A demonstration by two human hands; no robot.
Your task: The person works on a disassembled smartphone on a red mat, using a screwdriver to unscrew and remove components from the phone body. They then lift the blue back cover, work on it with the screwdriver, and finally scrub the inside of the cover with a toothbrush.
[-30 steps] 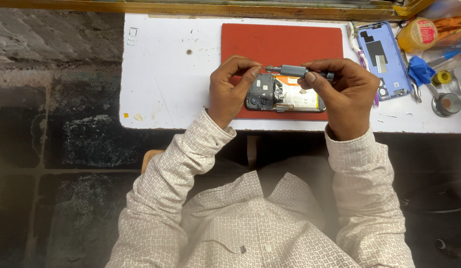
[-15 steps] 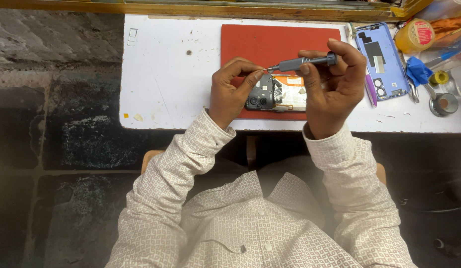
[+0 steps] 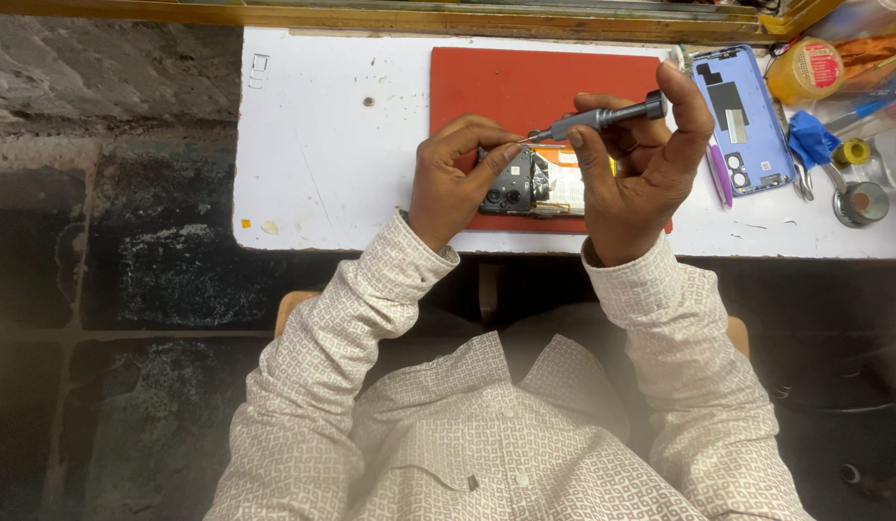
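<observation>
A grey screwdriver (image 3: 602,118) is held in the right hand (image 3: 633,172), fingers clamped round its shaft and the forefinger hooked over its far end; the tool lies nearly level, tip pointing left. The tip is met by the left hand (image 3: 454,178), whose thumb and forefinger are pinched together at it; whether anything is pinched between them cannot be told. An opened phone (image 3: 531,181), its camera cluster and inner parts exposed, is seen lying between and beneath both hands on a red mat (image 3: 525,82). The mat is laid on a white table (image 3: 322,145). Just right of the mat a blue back cover (image 3: 739,121) is placed inner face up, with a purple tool (image 3: 720,174) beside its left edge. A yellow jar (image 3: 807,69) is noted at the far right corner
</observation>
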